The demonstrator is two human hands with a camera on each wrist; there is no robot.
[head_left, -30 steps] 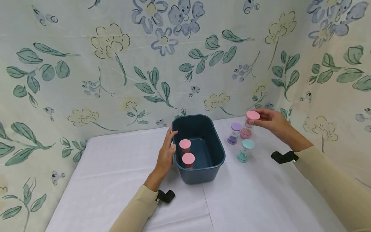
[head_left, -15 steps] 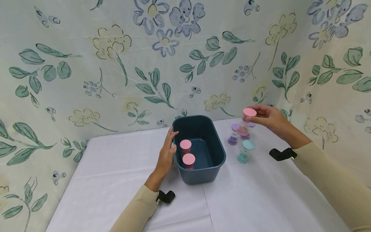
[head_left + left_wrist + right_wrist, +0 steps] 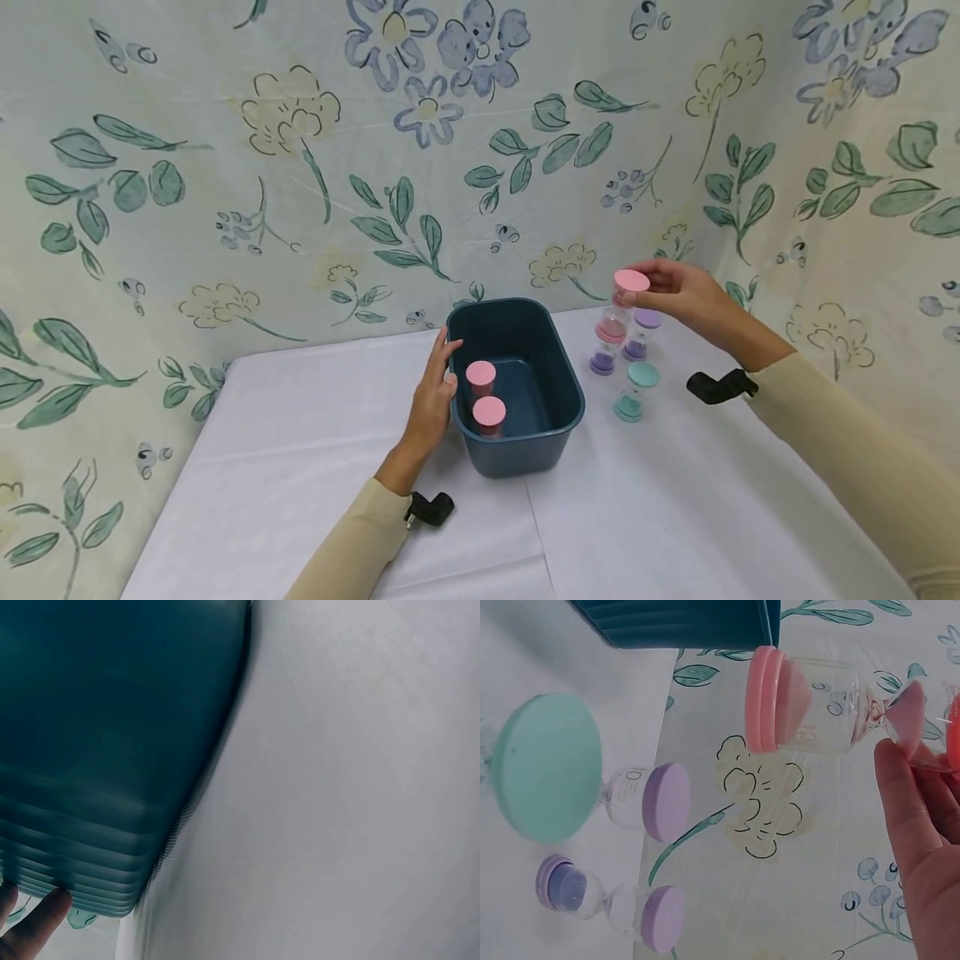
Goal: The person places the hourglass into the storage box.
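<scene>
Thumb and fingers of my right hand [image 3: 686,292] pinch the upper end of a pink hourglass [image 3: 611,327], held upright above the table. In the right wrist view, pink sand shows in both bulbs. My left hand [image 3: 427,400] lies with extended fingers along the left side of a dark blue bin [image 3: 558,442]; its fingertips touch the wall in the left wrist view. Inside the bin stand two pink-capped hourglasses [image 3: 489,410]. Two purple hourglasses [image 3: 602,362] and a teal hourglass [image 3: 636,379] stand right of the bin, partly overlapped by the held one.
A white cloth [image 3: 315,442] covers the table. Its back edge meets a floral-patterned fabric wall [image 3: 420,200], and another such wall rises on the right. The bin's right half shows its bare floor.
My right hand has lifted the pink hourglass and carried it left toward the bin, uncovering the purple hourglass behind it. My left hand and the bin stay put.
</scene>
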